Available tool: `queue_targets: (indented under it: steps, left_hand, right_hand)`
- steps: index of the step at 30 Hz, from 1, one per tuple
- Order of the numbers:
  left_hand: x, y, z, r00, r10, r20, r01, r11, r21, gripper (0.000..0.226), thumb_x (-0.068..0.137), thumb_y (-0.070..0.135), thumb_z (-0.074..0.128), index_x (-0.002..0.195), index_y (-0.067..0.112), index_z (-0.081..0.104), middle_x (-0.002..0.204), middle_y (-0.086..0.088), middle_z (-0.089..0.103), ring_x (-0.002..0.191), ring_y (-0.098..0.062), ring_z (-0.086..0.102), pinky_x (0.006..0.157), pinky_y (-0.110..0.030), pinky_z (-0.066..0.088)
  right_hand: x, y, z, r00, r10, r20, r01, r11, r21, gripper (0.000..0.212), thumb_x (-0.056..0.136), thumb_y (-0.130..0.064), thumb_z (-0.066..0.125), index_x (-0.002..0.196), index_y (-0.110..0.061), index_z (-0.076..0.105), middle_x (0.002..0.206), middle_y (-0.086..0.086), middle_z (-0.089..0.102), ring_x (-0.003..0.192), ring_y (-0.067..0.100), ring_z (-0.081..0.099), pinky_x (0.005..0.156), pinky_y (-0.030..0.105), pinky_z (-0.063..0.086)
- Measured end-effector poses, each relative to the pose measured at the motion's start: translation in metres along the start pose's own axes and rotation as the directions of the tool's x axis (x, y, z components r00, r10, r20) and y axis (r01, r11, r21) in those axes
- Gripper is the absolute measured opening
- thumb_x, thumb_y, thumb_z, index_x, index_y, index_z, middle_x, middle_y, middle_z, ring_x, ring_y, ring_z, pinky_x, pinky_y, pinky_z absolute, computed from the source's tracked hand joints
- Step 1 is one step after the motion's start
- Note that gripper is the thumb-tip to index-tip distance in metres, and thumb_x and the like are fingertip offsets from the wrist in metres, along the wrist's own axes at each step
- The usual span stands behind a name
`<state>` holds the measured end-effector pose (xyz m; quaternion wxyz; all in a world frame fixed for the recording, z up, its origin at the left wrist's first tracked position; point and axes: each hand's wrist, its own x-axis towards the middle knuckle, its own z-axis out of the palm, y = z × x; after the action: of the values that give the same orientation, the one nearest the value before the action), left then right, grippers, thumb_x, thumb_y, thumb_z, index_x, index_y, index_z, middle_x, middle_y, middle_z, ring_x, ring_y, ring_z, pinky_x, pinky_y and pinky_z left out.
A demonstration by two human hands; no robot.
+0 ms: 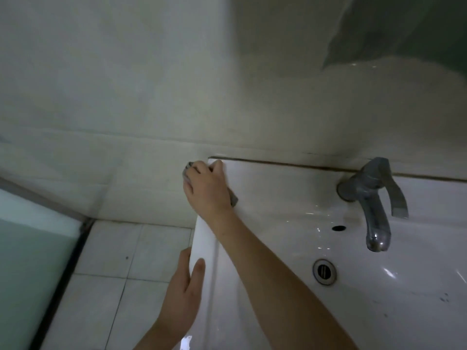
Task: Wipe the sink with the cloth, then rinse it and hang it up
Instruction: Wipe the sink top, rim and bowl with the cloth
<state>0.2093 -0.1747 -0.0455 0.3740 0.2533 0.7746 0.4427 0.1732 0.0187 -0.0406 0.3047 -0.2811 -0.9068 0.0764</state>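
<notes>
Head view looks down on a white ceramic sink (pixel 278 180) set against a pale tiled wall (pixel 101 97), with motion blur softening much of the picture. The right hand (pixel 206 188) reaches across the basin to the sink's far left corner, where its fingers are bent down around a grey cloth (pixel 234 199) and press it onto the rim. The cloth lies mostly hidden under the palm; one corner pokes out below the heel of the hand and a small fold shows past the knuckles at the sink's outer edge. The left hand (pixel 183 286) grips the sink's near left rim, its thumb (pixel 199 267) laid on top and its fingers running down the outer side wall. A grey metal faucet (pixel 374 195) stands at the back of the sink, well apart from the cloth, its lever angled to the right and its spout pointing down over the bowl. Just below the spout's base sits a dark overflow hole (pixel 338 227), and lower in the bowl is the round metal drain (pixel 324 271). White floor tiles (pixel 126 248) lie left of the sink, bordered by a frosted glass panel (pixel 25 248) in a dark frame.
</notes>
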Motion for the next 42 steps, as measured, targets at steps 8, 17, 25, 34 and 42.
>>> queue_targets:
  steps: [8, 17, 25, 34, 42]
  left_hand:
    - [-0.003, 0.004, 0.000, 1.000, 0.028, 0.010, -0.028, 1.000, 0.005, 0.016, 0.103, 0.023, 0.041, 0.112, 0.031, 0.051, 0.097, 0.027, 0.066, 0.090, 0.007, 0.063, 0.069, -0.001, 0.045]
    - [-0.001, -0.001, -0.003, 0.999, 0.026, 0.044, -0.025, 0.999, -0.026, 0.019, 0.103, 0.027, 0.039, 0.119, 0.025, 0.049, 0.100, 0.014, 0.065, 0.088, 0.008, 0.062, 0.071, -0.006, 0.047]
    - [-0.002, -0.001, -0.003, 0.999, 0.014, 0.034, -0.013, 1.000, -0.009, 0.019, 0.103, 0.032, 0.038, 0.118, 0.025, 0.049, 0.094, 0.017, 0.061, 0.076, 0.012, 0.059, 0.062, -0.002, 0.044]
    - [0.001, -0.008, -0.003, 0.999, 0.033, 0.023, -0.032, 0.999, -0.041, 0.014, 0.103, 0.028, 0.041, 0.110, 0.023, 0.052, 0.094, 0.015, 0.062, 0.078, 0.013, 0.057, 0.067, 0.001, 0.041]
    - [0.000, -0.006, -0.003, 0.999, 0.041, 0.021, -0.038, 0.992, -0.121, 0.020, 0.105, 0.024, 0.035, 0.109, 0.014, 0.052, 0.092, 0.005, 0.061, 0.080, 0.001, 0.059, 0.074, -0.011, 0.047]
  right_hand:
    - [-0.032, 0.082, -0.047, 0.998, 0.060, 0.025, -0.059, 0.996, -0.061, 0.024, 0.078, -0.023, 0.049, 0.088, -0.009, 0.066, 0.090, 0.012, 0.066, 0.086, 0.030, 0.054, 0.073, 0.039, 0.038]
    - [-0.025, 0.063, -0.042, 0.948, 0.199, 0.249, -0.228, 0.969, 0.093, 0.022, 0.088, -0.028, 0.062, 0.100, -0.011, 0.069, 0.107, 0.008, 0.066, 0.094, 0.034, 0.056, 0.083, 0.030, 0.029]
    - [-0.087, -0.011, -0.048, 0.968, -0.002, 0.252, -0.098, 0.918, 0.383, 0.015, 0.089, -0.021, 0.066, 0.100, -0.013, 0.071, 0.111, -0.001, 0.067, 0.097, 0.011, 0.054, 0.085, 0.029, 0.029]
    - [-0.029, 0.025, -0.023, 0.950, 0.180, 0.254, -0.241, 0.942, 0.235, 0.023, 0.092, -0.025, 0.057, 0.104, -0.010, 0.069, 0.115, 0.008, 0.063, 0.099, 0.033, 0.055, 0.079, 0.026, 0.019]
    - [-0.146, -0.038, -0.065, 0.808, 0.533, 0.251, -0.581, 0.648, 0.493, 0.021, 0.095, -0.024, 0.057, 0.112, -0.014, 0.063, 0.113, -0.004, 0.055, 0.102, 0.013, 0.055, 0.096, 0.038, 0.044]
